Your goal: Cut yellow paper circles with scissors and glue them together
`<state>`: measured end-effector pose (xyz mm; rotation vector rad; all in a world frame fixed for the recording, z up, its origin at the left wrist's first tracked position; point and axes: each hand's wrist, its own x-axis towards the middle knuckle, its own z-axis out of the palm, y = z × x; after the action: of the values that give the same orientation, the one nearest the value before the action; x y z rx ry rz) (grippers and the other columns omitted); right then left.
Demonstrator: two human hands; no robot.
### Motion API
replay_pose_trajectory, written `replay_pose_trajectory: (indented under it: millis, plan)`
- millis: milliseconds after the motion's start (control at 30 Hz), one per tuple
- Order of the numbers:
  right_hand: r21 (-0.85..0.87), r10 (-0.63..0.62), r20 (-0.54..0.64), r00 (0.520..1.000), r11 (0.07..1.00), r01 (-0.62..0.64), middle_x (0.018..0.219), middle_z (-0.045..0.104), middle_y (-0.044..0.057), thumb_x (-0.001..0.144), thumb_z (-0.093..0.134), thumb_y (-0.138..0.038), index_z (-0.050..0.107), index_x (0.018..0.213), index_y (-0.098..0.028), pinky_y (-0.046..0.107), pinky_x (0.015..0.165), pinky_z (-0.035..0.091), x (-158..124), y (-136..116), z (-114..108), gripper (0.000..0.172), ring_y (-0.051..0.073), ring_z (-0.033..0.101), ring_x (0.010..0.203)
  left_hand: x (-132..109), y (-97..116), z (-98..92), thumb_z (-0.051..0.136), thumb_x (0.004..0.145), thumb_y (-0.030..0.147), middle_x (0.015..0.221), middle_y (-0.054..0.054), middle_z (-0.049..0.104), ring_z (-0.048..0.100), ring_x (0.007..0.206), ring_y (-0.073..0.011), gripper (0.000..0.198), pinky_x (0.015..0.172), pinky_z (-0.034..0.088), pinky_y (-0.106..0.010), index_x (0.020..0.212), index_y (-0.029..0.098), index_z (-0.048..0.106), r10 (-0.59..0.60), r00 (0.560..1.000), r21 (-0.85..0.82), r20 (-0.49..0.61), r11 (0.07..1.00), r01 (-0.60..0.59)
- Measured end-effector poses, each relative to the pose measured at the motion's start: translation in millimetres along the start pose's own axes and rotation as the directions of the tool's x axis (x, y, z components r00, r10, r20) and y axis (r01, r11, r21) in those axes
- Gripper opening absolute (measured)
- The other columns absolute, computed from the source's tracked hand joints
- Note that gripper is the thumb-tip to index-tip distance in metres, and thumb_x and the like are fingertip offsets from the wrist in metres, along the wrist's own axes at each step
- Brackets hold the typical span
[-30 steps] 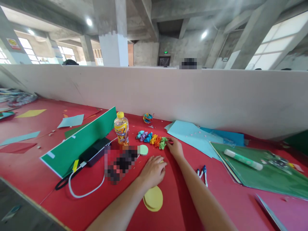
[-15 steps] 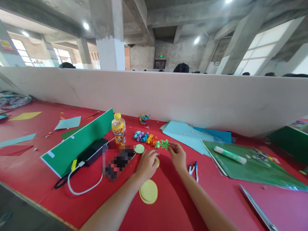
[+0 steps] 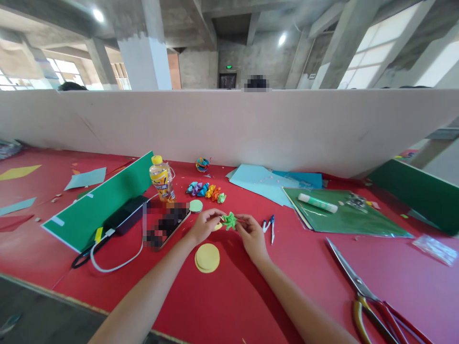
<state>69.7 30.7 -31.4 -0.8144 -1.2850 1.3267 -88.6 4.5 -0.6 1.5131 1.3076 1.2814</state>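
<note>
A crinkled green paper flower (image 3: 229,220) is held up just above the red table, between my two hands. My left hand (image 3: 205,225) pinches its left side with the fingertips. On the opposite side, my right hand (image 3: 254,239) is closed on its edge with thumb and fingers. A yellow paper piece (image 3: 218,226) shows partly beneath my left fingers. Closer to me lie stacked yellow paper circles (image 3: 208,258). Beyond my hands is a row of folded paper pieces (image 3: 204,190) in several colours, with a light green one (image 3: 221,198) at its right end.
Left stand a drink bottle (image 3: 163,179), a phone (image 3: 172,222), pale green circles (image 3: 196,206) and a green divider (image 3: 103,200). To the right lie a drawing compass (image 3: 271,229), blue sheets (image 3: 258,181), a glue stick (image 3: 317,203) on a green folder (image 3: 344,220), and large scissors (image 3: 358,284).
My right hand has brought the green paper flower nearer and leftward, away from the row. My left hand has risen to meet it and now grips it too. The view has shifted slightly.
</note>
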Motion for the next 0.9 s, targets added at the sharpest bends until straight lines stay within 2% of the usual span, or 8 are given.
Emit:
replay_pose_trajectory:
  millis: [200, 267, 367, 433, 533, 733, 900]
  plan:
    - [-0.044, 0.037, 0.025, 0.999, 0.998, -0.035, 0.063, 0.060, -0.002, 0.073, 0.058, -0.028, 0.057, 0.090, -0.018, 0.023, 0.052, 0.041, 0.5, 2.3, -2.6, 0.019, 0.013, 0.054, 0.055, 2.4, -6.1, -0.8, 0.061, 0.073, 0.029, 0.077, -0.005, 0.066, 0.061, 0.069, -0.0151, 0.023, 0.063, 0.048, -0.026, 0.089, 0.012, 0.061, -0.025, 0.997, 0.029, 0.075, 0.999, 0.023]
    - [-0.074, 0.022, 0.046, 0.999, 0.997, -0.018, 0.070, 0.062, 0.000, 0.075, 0.056, -0.030, 0.056, 0.091, -0.018, 0.025, 0.055, 0.044, 1.0, 2.2, -2.9, 0.020, 0.014, 0.056, 0.058, 3.2, -8.0, -1.0, 0.060, 0.074, 0.031, 0.074, -0.004, 0.065, 0.060, 0.067, -0.0145, 0.023, 0.062, 0.047, -0.025, 0.087, 0.013, 0.061, -0.006, 0.998, 0.069, 0.069, 0.998, 0.001]
    - [-0.167, -0.112, 0.021, 0.994, 0.979, 0.114, 0.097, 0.061, 0.008, 0.081, 0.052, -0.032, 0.055, 0.096, -0.019, 0.031, 0.070, 0.048, 1.1, 0.0, -3.6, 0.021, 0.019, 0.059, 0.082, 3.0, -7.1, -1.5, 0.056, 0.078, 0.031, 0.077, -0.004, 0.064, 0.059, 0.071, -0.0146, 0.020, 0.065, 0.046, -0.026, 0.084, 0.014, 0.063, 0.057, 0.998, 0.156, 0.040, 0.986, -0.063]
    - [-0.289, -0.245, 0.045, 0.969, 0.925, 0.247, 0.109, 0.055, 0.010, 0.083, 0.051, -0.032, 0.056, 0.098, -0.020, 0.036, 0.081, 0.046, 0.5, -2.2, -4.5, 0.020, 0.022, 0.054, 0.100, 1.5, -4.0, -1.3, 0.056, 0.078, 0.028, 0.080, -0.004, 0.063, 0.059, 0.074, -0.0149, 0.016, 0.070, 0.046, -0.026, 0.082, 0.015, 0.064, 0.114, 0.993, 0.221, 0.042, 0.968, -0.121]
    - [-0.446, -0.356, 0.155, 0.922, 0.808, 0.387, 0.109, 0.053, 0.010, 0.082, 0.055, -0.030, 0.060, 0.091, -0.021, 0.040, 0.090, 0.041, -0.5, -4.4, -5.3, 0.013, 0.023, 0.050, 0.106, -1.7, 1.5, 0.6, 0.056, 0.077, 0.023, 0.082, -0.004, 0.063, 0.058, 0.078, -0.0149, 0.012, 0.075, 0.045, -0.026, 0.079, 0.017, 0.066, 0.187, 0.979, 0.290, 0.080, 0.935, -0.203]
    - [-0.592, -0.418, 0.220, 0.882, 0.661, 0.461, 0.104, 0.054, 0.009, 0.079, 0.056, -0.021, 0.060, 0.084, -0.021, 0.041, 0.086, 0.042, 0.2, -4.9, -6.7, 0.007, 0.024, 0.052, 0.098, -4.7, 4.0, 2.2, 0.051, 0.081, 0.024, 0.084, -0.005, 0.061, 0.058, 0.080, -0.0145, 0.018, 0.071, 0.047, -0.024, 0.082, 0.016, 0.067, 0.251, 0.962, 0.347, 0.110, 0.897, -0.273]
    - [-0.635, -0.432, 0.305, 0.848, 0.571, 0.520, 0.097, 0.055, 0.009, 0.080, 0.054, -0.018, 0.059, 0.083, -0.020, 0.040, 0.081, 0.043, 3.2, -5.6, -10.1, 0.006, 0.023, 0.053, 0.092, -3.3, -1.2, 1.5, 0.051, 0.083, 0.028, 0.085, -0.005, 0.060, 0.057, 0.079, -0.0140, 0.021, 0.066, 0.047, -0.022, 0.084, 0.017, 0.068, 0.216, 0.965, 0.312, 0.147, 0.916, -0.252]
